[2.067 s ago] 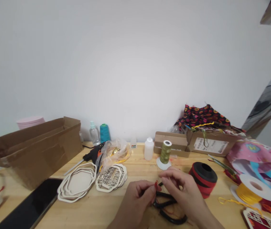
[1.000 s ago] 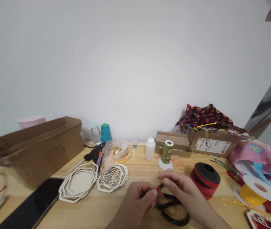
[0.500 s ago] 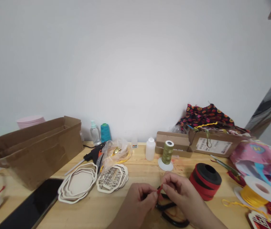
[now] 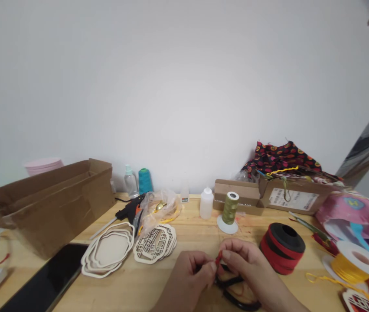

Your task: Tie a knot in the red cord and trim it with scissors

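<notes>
A small red piece point(image 4: 218, 258), which looks like cord or fabric, is pinched between the fingertips of both hands; its exact kind is too small to make out. My left hand point(image 4: 193, 277) is closed on its left side, and my right hand point(image 4: 243, 262) is closed on its upper right. Under the hands lie scissors with black handles point(image 4: 241, 301), mostly covered by my fingers. To the right stands a spool of red and black ribbon point(image 4: 282, 249). An olive thread spool point(image 4: 230, 210) stands just beyond my right hand.
Wooden frames point(image 4: 108, 251) and lattice pieces point(image 4: 155, 245) lie left of the hands, beside a black phone point(image 4: 44, 279). Behind are a glue gun point(image 4: 128, 210), a white bottle point(image 4: 206, 203) and a cardboard box point(image 4: 57, 208). A yellow cord spool point(image 4: 350, 268) sits at right.
The camera view has shifted slightly, moving everything a little to the right. Both hands keep their pinch on the red piece, with slightly more of it showing now.
</notes>
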Motion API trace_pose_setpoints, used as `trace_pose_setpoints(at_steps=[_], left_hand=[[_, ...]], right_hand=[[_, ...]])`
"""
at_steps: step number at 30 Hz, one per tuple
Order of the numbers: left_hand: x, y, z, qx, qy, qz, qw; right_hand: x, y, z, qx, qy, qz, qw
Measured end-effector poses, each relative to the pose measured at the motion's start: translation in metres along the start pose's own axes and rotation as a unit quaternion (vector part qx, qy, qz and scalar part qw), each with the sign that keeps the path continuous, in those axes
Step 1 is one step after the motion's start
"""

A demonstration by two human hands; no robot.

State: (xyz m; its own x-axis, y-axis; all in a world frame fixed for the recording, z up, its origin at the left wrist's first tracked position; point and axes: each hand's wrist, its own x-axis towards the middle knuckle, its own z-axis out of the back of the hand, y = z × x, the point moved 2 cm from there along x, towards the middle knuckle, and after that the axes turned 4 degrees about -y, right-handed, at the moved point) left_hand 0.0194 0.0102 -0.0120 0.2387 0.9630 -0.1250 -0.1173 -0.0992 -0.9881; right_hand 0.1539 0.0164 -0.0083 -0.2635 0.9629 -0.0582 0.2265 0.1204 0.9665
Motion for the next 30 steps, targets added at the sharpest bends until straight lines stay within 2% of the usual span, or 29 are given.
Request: trace_pose_setpoints(at_steps=[4, 10, 12, 16, 22, 27, 30], left_hand=[[-0.0007, 0.0017, -0.0004, -0.005, 0.003, 0.004, 1.0], [-0.0001, -0.0009, -0.0026, 0.008, -0.001, -0.007, 1.0], [0.0005, -0.0004, -0.003, 0.011, -0.004, -0.016, 1.0], [0.0008, 0.0023, -0.0031, 0.015, 0.01, -0.036, 0.999], [0.0, 0.0019, -0.0024, 0.052, 0.021, -0.056, 0.997], [-0.0001, -0.0009, -0.0017, 0.106, 0.02, -0.073, 0.992], [-0.0008, -0.0006, -0.0009, 0.112, 0.015, -0.075, 0.991]], right_hand=[[-0.001, 0.0029, 0.0035, -0.004, 0.015, -0.006, 1.0], [-0.0005, 0.0081, 0.0003, -0.103, -0.033, 0.028, 0.994], [-0.0002, 0.0088, 0.0014, -0.169, -0.059, 0.055, 0.982], [0.0005, 0.0083, 0.0064, -0.303, -0.091, 0.112, 0.942], [-0.0011, 0.0075, 0.0075, -0.359, -0.092, 0.144, 0.918], [-0.0024, 0.0078, 0.0076, -0.417, -0.098, 0.21, 0.879], [-0.0017, 0.0063, 0.0088, -0.419, -0.098, 0.217, 0.876]])
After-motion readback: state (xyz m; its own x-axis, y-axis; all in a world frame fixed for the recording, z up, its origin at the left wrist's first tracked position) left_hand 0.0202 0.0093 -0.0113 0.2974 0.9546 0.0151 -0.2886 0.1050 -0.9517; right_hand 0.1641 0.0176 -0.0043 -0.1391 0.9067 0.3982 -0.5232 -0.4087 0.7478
